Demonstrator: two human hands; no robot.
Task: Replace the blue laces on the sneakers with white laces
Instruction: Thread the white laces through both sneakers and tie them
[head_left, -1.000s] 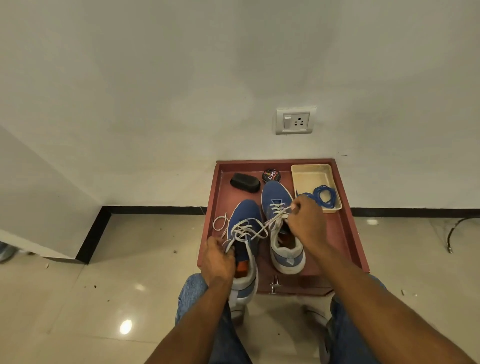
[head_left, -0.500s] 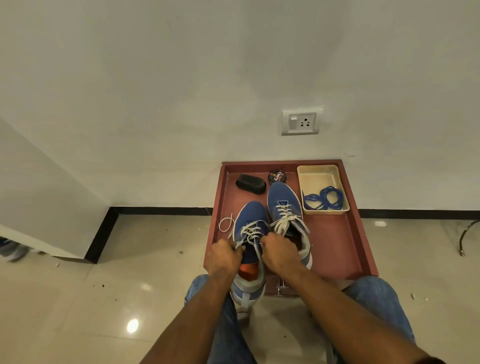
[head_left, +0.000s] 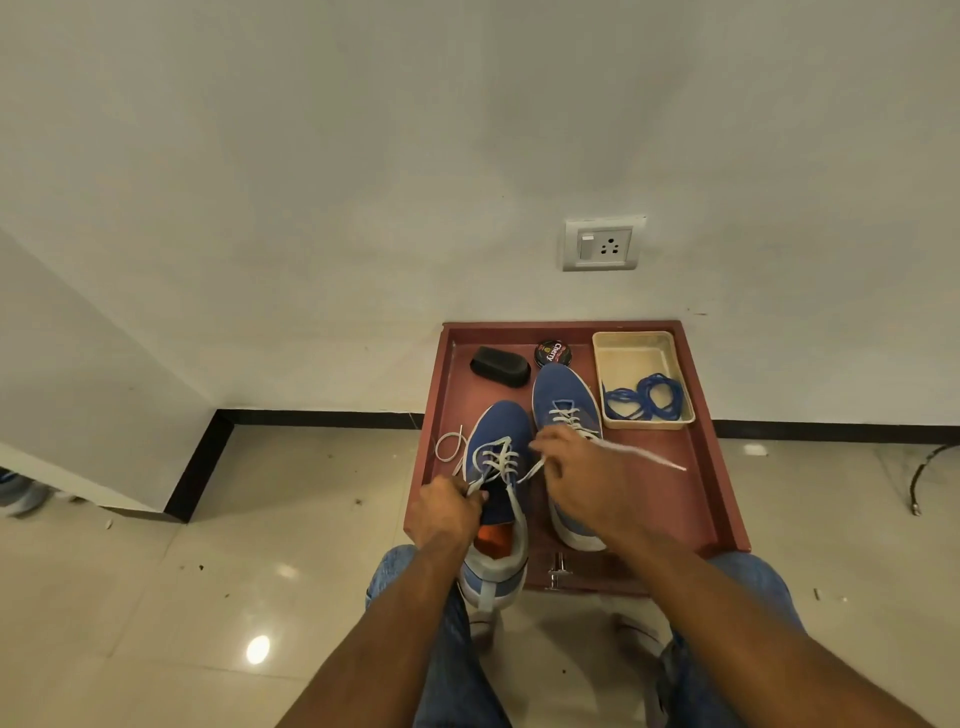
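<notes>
Left hand (head_left: 447, 512) clamped on white lace (head_left: 501, 460) at left sneaker (head_left: 496, 499); right hand (head_left: 576, 480) pinching other lace end above right sneaker (head_left: 563, 400). Blue laces (head_left: 647, 397) in beige tray (head_left: 631, 345).

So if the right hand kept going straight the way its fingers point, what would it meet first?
Probably the left sneaker: the right hand points left across the red tray, fingers beside that shoe's white lace. Height is unclear, so it might pass above.

sneakers (head_left: 524, 457) side by side on tray (head_left: 696, 467) | brush (head_left: 500, 366), tin (head_left: 552, 353) behind | laces (head_left: 647, 397) in bin (head_left: 631, 358)
</notes>
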